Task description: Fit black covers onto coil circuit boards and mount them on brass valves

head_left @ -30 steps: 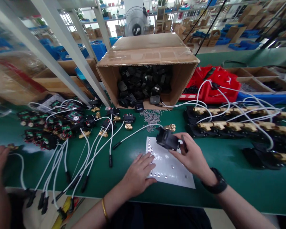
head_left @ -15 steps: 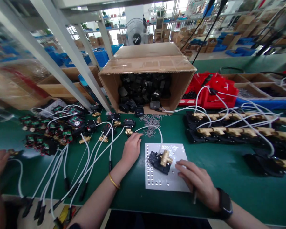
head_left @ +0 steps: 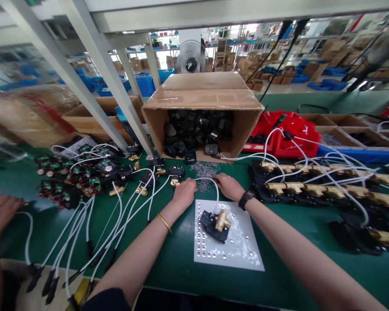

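Observation:
A black valve with a brass fitting [head_left: 218,222] lies on a white sheet [head_left: 240,252] dotted with small shiny parts. Its white cable [head_left: 214,183] loops up toward a pile of small metal pins [head_left: 205,167]. My left hand [head_left: 184,191] reaches to the near left edge of that pile. Its fingers are curled where the cable passes, and what they pinch is hidden. My right hand [head_left: 228,185], with a black watch on the wrist, reaches to the pile's right side. Its fingertips are bent down onto the pins and cable.
An open cardboard box [head_left: 203,97] of black parts lies on its side behind the pins. Wired valves [head_left: 116,181] with white cables spread to the left. Rows of brass-fitted valves [head_left: 311,185] lie on the right, red bins [head_left: 294,129] behind them. Another person's hand [head_left: 0,211] is at far left.
My right hand let go of the valve, which now lies on the white sheet, and moved up to the pin pile. My left hand moved from the sheet up to the pile.

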Available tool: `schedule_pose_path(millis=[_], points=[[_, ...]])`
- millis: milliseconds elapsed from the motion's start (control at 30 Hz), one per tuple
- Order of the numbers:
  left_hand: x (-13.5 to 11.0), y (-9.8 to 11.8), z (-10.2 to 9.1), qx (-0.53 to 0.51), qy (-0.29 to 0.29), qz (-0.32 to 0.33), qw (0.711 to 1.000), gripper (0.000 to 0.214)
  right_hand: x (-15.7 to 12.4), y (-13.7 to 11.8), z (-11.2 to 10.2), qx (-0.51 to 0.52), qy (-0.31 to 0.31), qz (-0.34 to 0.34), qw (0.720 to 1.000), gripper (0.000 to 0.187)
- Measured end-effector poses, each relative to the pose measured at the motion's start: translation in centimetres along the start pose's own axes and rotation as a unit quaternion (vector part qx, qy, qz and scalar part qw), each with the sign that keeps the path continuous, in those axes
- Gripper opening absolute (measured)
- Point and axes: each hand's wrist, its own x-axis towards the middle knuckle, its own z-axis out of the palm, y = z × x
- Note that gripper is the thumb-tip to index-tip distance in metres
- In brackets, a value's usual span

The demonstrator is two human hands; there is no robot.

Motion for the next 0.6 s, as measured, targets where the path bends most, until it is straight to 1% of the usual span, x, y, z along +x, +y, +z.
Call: schedule_pose_path(millis=[67, 167, 200, 233, 267, 300, 333, 367, 400, 433, 467, 500, 567, 600], points=[[-0.7, 0.1, 0.1, -0.062, 0.013, -0.016, 0.998, 0.014, -1.3, -0.1, -0.7, 0.025, 0.016, 0.011, 1.000, 0.006], [-2.7, 0.1, 0.3, -0.182, 0.018, -0.050, 0.982, 0.006, -5.2, -0.3, -1.3, 0.074, 0.048, 0.033, 0.996, 0.008], [-3.5, 0.0, 0.4, -0.227, 0.011, -0.067, 0.972, 0.006, -6.8, -0.3, -1.2, 0.115, 0.053, 0.048, 0.991, 0.009], [-4.3, -0.1, 0.4, -0.271, 0.002, -0.087, 0.959, 0.011, -8.5, -0.3, -0.9, 0.177, 0.051, 0.068, 0.981, 0.013], [-4.9, -0.2, 0.5, -0.314, -0.009, -0.107, 0.943, 0.017, -10.1, -0.3, -0.4, 0.279, 0.036, 0.099, 0.954, 0.017], [-5.4, -0.2, 0.6, -0.352, -0.020, -0.124, 0.927, 0.022, -11.5, -0.4, 0.1, 0.375, 0.014, 0.132, 0.918, 0.021], [-5.7, -0.3, 0.7, -0.386, -0.030, -0.139, 0.911, 0.025, -12.6, -0.5, 0.7, 0.461, -0.009, 0.164, 0.872, 0.024], [-5.9, -0.2, 0.8, -0.416, -0.040, -0.152, 0.896, 0.026, -13.5, -0.6, 1.2, 0.520, -0.024, 0.190, 0.832, 0.026], [-5.9, -0.1, 0.9, -0.441, -0.048, -0.162, 0.882, 0.026, -14.0, -0.8, 1.7, 0.542, -0.024, 0.205, 0.815, 0.026], [-5.8, 0.0, 0.9, -0.462, -0.057, -0.171, 0.869, 0.026, -14.3, -1.0, 2.2, 0.535, -0.006, 0.206, 0.819, 0.026], [-5.6, 0.1, 1.0, -0.478, -0.064, -0.178, 0.858, 0.024, -14.4, -1.2, 2.5, 0.506, 0.027, 0.196, 0.840, 0.024], [-5.4, 0.2, 1.0, -0.489, -0.071, -0.183, 0.850, 0.022, -14.4, -1.4, 2.7, 0.460, 0.064, 0.175, 0.868, 0.023], [-4.9, 0.5, 1.0, -0.497, -0.080, -0.188, 0.843, 0.019, -14.4, -1.7, 3.2, 0.355, 0.124, 0.124, 0.918, 0.018], [-4.7, 0.6, 1.0, -0.496, -0.082, -0.187, 0.844, 0.019, -14.4, -1.9, 3.4, 0.309, 0.140, 0.104, 0.935, 0.015]])
